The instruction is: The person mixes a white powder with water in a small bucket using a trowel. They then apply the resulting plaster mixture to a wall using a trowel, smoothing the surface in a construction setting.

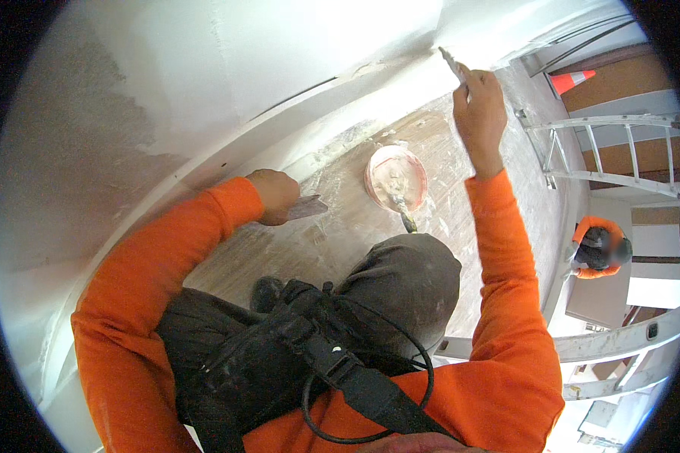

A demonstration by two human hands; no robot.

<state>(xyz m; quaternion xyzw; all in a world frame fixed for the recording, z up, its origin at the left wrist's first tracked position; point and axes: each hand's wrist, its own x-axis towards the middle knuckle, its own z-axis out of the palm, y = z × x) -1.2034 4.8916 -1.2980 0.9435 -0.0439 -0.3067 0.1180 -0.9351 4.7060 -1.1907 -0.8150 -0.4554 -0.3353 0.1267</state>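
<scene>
My right hand (pixel 482 113) is stretched far forward, gripping a putty knife (pixel 450 63). The blade tip meets, or comes very close to, the brightly lit white lower wall (pixel 400 75). My left hand (pixel 276 195) is closed around a flat, pale-smeared scraper (pixel 310 207), held low above the floor; its handle is hidden in the fist. On the floor between both hands stands a round pinkish bucket (pixel 367 183) containing off-white plaster (pixel 391 175). A smeared tool handle (pixel 408 219) leans out over its near rim.
A dark crack (pixel 293 100) runs along the wall. The wooden floor (pixel 332 240) is dusted white. To the right are a ladder (pixel 635 155), an orange cone (pixel 570 81) and another person in orange (pixel 603 248). Another metal ladder (pixel 619 343) lies nearer, at lower right.
</scene>
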